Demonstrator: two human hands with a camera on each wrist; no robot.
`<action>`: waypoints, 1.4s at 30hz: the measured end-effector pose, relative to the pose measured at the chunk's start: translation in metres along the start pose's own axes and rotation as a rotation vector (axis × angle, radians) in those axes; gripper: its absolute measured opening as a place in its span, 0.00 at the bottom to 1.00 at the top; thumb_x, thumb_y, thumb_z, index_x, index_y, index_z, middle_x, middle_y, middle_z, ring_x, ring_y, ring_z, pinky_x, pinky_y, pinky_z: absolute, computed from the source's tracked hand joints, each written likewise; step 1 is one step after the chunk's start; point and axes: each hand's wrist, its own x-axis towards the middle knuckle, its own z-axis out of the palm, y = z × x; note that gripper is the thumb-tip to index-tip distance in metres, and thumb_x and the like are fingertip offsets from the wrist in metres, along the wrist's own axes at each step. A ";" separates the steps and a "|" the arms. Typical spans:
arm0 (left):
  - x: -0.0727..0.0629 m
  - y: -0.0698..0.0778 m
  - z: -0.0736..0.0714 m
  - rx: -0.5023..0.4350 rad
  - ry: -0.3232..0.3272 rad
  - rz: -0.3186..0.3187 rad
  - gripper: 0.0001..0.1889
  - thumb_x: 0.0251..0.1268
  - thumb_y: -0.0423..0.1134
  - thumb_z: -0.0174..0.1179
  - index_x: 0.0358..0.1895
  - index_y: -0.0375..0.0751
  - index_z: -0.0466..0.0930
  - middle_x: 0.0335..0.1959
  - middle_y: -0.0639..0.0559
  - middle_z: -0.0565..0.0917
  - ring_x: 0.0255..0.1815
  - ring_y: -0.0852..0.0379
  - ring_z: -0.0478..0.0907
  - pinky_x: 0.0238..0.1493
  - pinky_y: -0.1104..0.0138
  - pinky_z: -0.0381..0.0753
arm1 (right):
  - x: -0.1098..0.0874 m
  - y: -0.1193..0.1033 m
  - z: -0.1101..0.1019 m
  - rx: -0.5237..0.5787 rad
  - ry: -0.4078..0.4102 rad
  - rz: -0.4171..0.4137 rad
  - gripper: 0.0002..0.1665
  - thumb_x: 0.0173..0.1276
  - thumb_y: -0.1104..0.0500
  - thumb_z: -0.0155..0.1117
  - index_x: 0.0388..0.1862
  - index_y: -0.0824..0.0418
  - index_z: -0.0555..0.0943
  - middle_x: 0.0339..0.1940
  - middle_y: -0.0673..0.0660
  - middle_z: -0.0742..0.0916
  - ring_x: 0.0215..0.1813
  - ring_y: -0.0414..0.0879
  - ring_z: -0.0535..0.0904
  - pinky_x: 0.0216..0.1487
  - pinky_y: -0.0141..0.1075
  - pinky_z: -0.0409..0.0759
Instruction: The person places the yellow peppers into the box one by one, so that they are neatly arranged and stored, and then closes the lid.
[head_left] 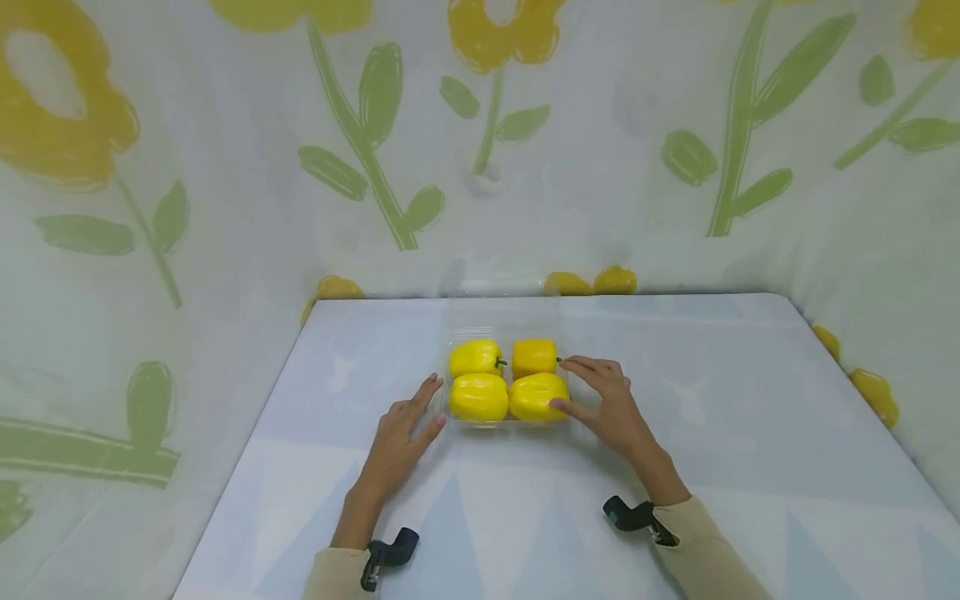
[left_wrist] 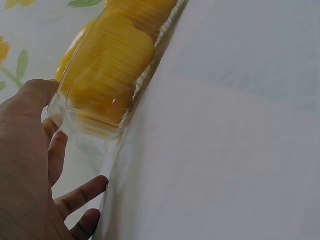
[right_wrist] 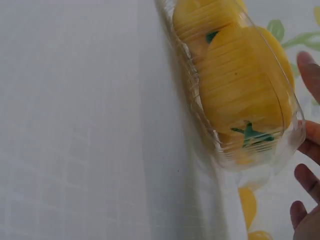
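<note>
Yellow bell peppers sit in a clear plastic clamshell box (head_left: 480,424) on the table, a pair at the front and another behind. The front left bell pepper (head_left: 478,397) and front right bell pepper (head_left: 539,396) lie on their sides. Green stems show on the back ones. My left hand (head_left: 401,437) is at the box's left side, fingers extended, the thumb (left_wrist: 40,92) right at the rim in the left wrist view. On the other side, my right hand (head_left: 611,408) has its fingers spread at the right wall, the thumb over the front right pepper's edge.
The box's transparent lid (head_left: 504,312) stands open at the back, near the table's far edge. White table (head_left: 712,450) extends on both sides. A flower-print curtain (head_left: 585,192) hangs close behind and beside it. Each wrist wears a black camera mount (head_left: 630,514).
</note>
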 end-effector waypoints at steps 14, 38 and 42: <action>0.001 0.002 -0.002 0.003 -0.015 -0.007 0.31 0.77 0.61 0.47 0.79 0.71 0.53 0.78 0.72 0.54 0.64 0.47 0.68 0.63 0.41 0.61 | 0.007 0.034 0.014 0.314 0.132 0.443 0.32 0.73 0.38 0.59 0.64 0.58 0.77 0.58 0.55 0.83 0.55 0.49 0.77 0.55 0.34 0.75; 0.002 0.007 0.000 0.003 -0.014 -0.003 0.31 0.76 0.61 0.48 0.79 0.72 0.53 0.78 0.72 0.54 0.64 0.48 0.68 0.62 0.43 0.61 | 0.048 0.057 0.021 0.325 0.105 0.493 0.35 0.72 0.32 0.55 0.63 0.56 0.79 0.57 0.53 0.84 0.55 0.49 0.77 0.60 0.46 0.75; 0.002 0.007 -0.002 0.010 -0.020 -0.022 0.31 0.76 0.62 0.47 0.79 0.73 0.52 0.78 0.74 0.53 0.65 0.49 0.68 0.63 0.44 0.61 | 0.056 0.060 0.026 0.333 0.104 0.496 0.36 0.72 0.31 0.54 0.63 0.56 0.79 0.59 0.53 0.83 0.57 0.49 0.76 0.63 0.48 0.74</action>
